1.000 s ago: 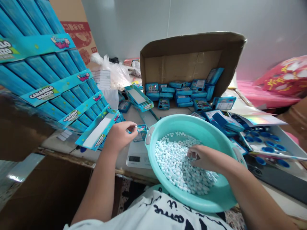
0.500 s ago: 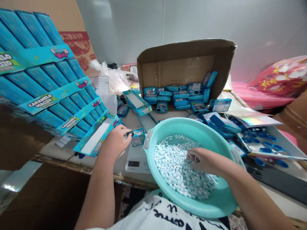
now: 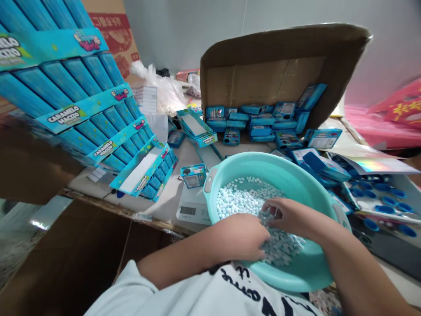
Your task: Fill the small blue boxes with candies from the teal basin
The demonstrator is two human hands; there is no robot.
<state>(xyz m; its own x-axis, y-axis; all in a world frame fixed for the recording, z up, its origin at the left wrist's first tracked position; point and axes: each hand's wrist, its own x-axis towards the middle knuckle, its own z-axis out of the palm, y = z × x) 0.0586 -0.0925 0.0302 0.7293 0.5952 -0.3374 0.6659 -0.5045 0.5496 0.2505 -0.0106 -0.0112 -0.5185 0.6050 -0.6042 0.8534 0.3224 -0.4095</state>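
A teal plastic basin (image 3: 315,281) holds a heap of small pale blue and white candies (image 3: 235,197). My left hand (image 3: 245,237) reaches over the basin's near rim, its fingers curled down at the candies; whatever they hold is hidden. Opposite it, my right hand (image 3: 284,215) has its fingers bent around some candies in the heap. The two hands are close together. Left of the basin, a small blue candy box (image 3: 194,176) stands on a white digital scale (image 3: 200,213), whose display shows digits.
Stacked display trays of blue boxes (image 3: 95,87) rise on the left. Behind the basin, a cardboard carton (image 3: 256,83) lies open with several blue boxes in it. On the right are a carton with blue round caps (image 3: 384,193) and a dark phone-like slab (image 3: 388,245).
My left hand has let go of the small box at the scale and moved right into the basin. My right hand stays among the candies. The scale's display now shows digits.
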